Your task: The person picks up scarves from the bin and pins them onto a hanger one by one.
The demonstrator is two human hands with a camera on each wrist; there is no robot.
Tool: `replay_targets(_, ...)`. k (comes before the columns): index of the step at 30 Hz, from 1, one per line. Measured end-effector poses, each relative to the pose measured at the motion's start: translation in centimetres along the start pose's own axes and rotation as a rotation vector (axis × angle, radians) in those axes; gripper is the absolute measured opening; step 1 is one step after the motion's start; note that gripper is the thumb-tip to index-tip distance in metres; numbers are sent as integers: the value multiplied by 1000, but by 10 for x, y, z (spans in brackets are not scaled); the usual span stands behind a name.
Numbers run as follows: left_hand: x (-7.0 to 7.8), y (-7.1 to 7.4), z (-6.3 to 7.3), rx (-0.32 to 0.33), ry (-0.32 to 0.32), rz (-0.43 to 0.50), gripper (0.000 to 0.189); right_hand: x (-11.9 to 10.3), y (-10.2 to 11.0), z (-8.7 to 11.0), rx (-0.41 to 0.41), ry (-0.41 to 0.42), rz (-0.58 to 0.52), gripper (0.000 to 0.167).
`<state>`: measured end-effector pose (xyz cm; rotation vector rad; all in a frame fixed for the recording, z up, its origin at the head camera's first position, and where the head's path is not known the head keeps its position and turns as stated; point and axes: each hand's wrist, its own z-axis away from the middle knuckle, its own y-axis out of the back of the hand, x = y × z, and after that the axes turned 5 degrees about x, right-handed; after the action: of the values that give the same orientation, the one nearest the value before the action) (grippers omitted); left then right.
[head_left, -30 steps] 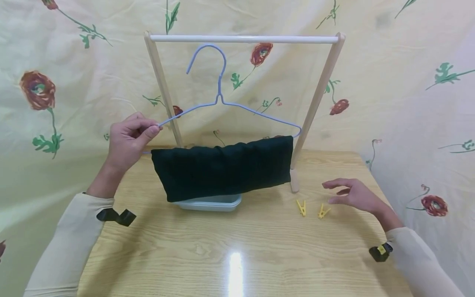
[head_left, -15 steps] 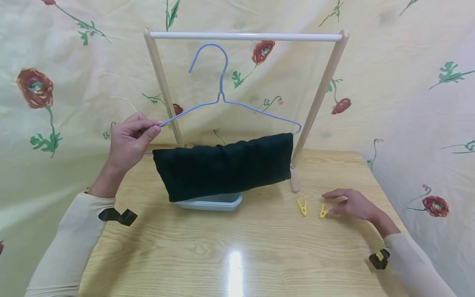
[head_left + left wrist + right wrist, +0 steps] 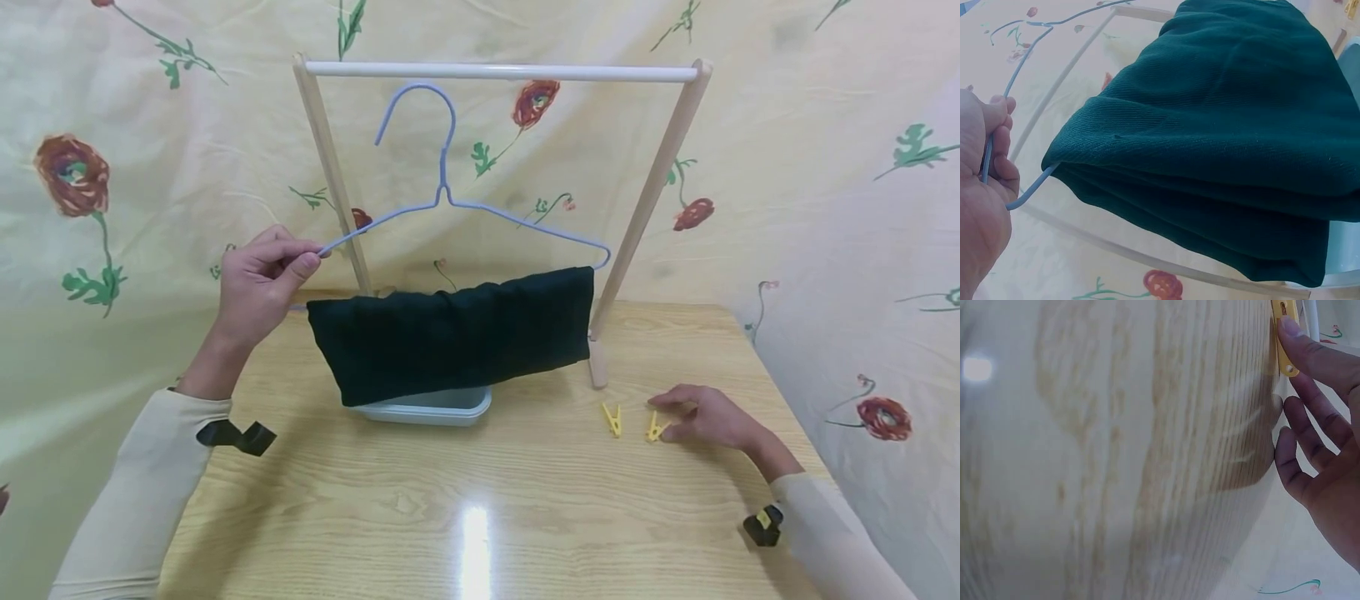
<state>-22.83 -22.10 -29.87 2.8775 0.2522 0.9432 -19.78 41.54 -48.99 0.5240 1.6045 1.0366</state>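
Observation:
My left hand (image 3: 258,283) pinches the left arm of a blue wire clothes hanger (image 3: 444,179), its hook pointing up. A dark green cloth (image 3: 457,337) drapes over the hanger's bottom bar, its folded edge showing in the left wrist view. Low over the table's right side, my right hand (image 3: 708,417) has its thumb at a yellow clothespin (image 3: 654,427), with the index finger spread apart from the thumb. The right wrist view shows the thumb against this clothespin (image 3: 1286,347). To its left lies another yellow clothespin (image 3: 612,420).
A rack with a white rail (image 3: 502,72) and wooden legs (image 3: 652,200) stands behind the hanger. Partly hidden under the cloth, a pale blue tray (image 3: 442,414) sits on the wooden table (image 3: 405,508). Flowered fabric (image 3: 817,250) hangs behind and at the sides.
My right hand has come down and its thumb has reached the right-hand clothespin, which has shifted slightly. The left hand keeps its grip on the hanger, nearly still.

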Motion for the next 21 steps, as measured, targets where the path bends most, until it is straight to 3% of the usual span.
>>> replay_targets(7, 0, 3, 1, -5, -9, 6, 25, 0, -1, -2, -32, 25, 23, 42)
replay_targets(14, 4, 2, 1, -8, 6, 2, 13, -4, 1, -1, -5, 77, 41, 36)
replay_targets(21, 5, 1, 2, -5, 47, 4, 11, -16, 11, 1, 26, 48, 6, 38)
